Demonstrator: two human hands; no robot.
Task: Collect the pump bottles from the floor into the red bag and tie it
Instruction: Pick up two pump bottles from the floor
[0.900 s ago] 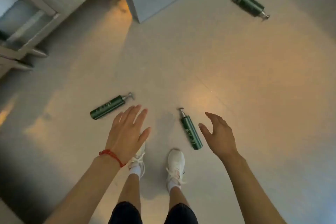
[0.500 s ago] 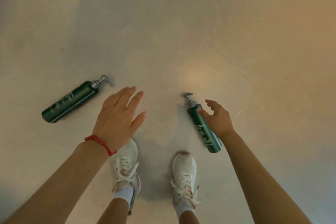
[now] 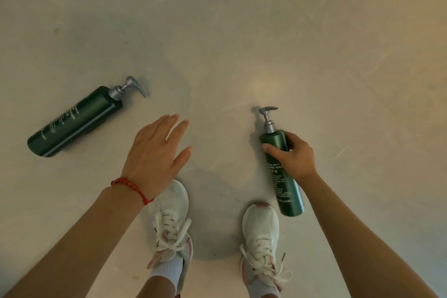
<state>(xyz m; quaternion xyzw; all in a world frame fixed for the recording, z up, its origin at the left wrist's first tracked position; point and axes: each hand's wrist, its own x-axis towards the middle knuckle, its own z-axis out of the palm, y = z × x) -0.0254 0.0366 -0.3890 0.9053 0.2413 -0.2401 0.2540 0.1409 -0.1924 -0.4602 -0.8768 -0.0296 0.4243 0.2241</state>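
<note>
Two dark green pump bottles with silver pumps lie on the pale floor. The right pump bottle (image 3: 286,186) lies just right of my right shoe, pump pointing away from me, and my right hand (image 3: 294,156) is closed around its upper body. The left pump bottle (image 3: 75,120) lies on its side at the left, pump toward the upper right. My left hand (image 3: 156,152), with a red bracelet on the wrist, hovers open to the right of that bottle, apart from it. No red bag is in view.
My two white shoes, the left shoe (image 3: 170,220) and the right shoe (image 3: 261,232), stand at the bottom centre between the bottles. Bare pale floor (image 3: 229,31) stretches all around and ahead.
The view has dropped closer to the floor. My right hand came down and closed on the right bottle. My left hand stays open, near the left bottle.
</note>
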